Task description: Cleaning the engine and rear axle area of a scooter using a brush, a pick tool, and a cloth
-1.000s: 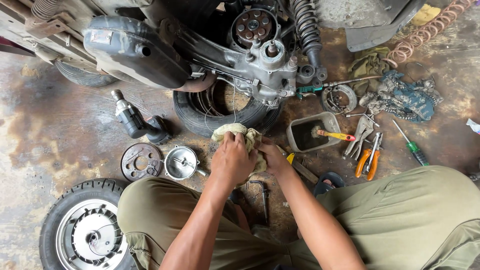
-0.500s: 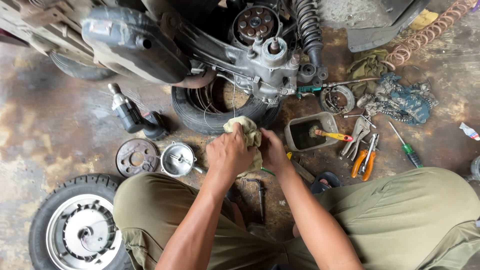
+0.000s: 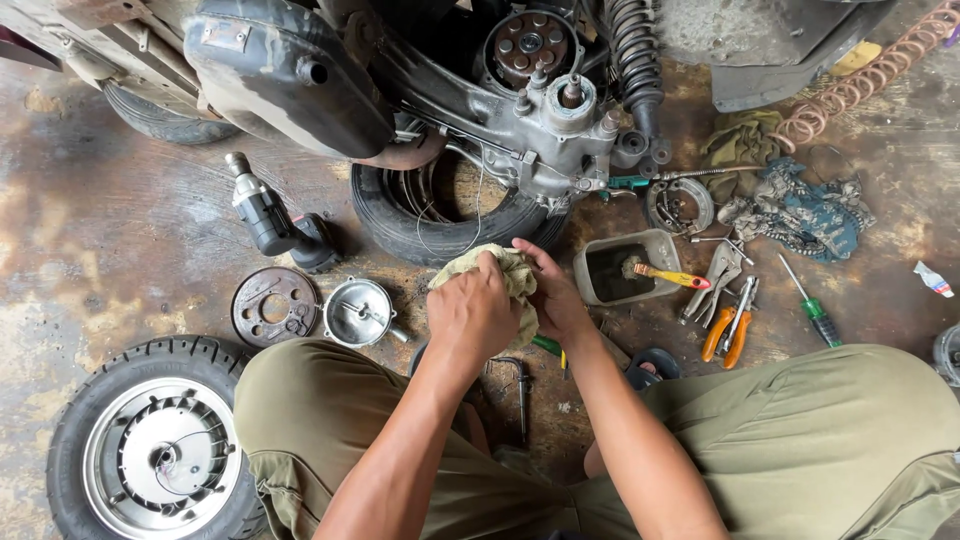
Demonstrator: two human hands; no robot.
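In the head view both hands meet in front of my knees, bunched around a dirty yellowish rag (image 3: 518, 272). My left hand (image 3: 472, 312) closes over the rag from the left and top. My right hand (image 3: 552, 296) grips it from the right, fingers curled in. Whatever the rag wraps is hidden. Just beyond them lies a bare black tyre (image 3: 400, 215) under a scooter's grey engine case (image 3: 545, 125).
A wheel with a silver rim (image 3: 150, 450) lies at lower left. A black power tool (image 3: 268, 215), a round brake plate (image 3: 272, 305) and a shiny cover (image 3: 358, 312) lie left. Right are a grey tray with a brush (image 3: 632, 268), pliers (image 3: 728, 325), a green screwdriver (image 3: 812, 312) and rags (image 3: 800, 210).
Both hands with the rag have shifted slightly away from me and worked around it; the view has drifted a little. Nothing else has moved.
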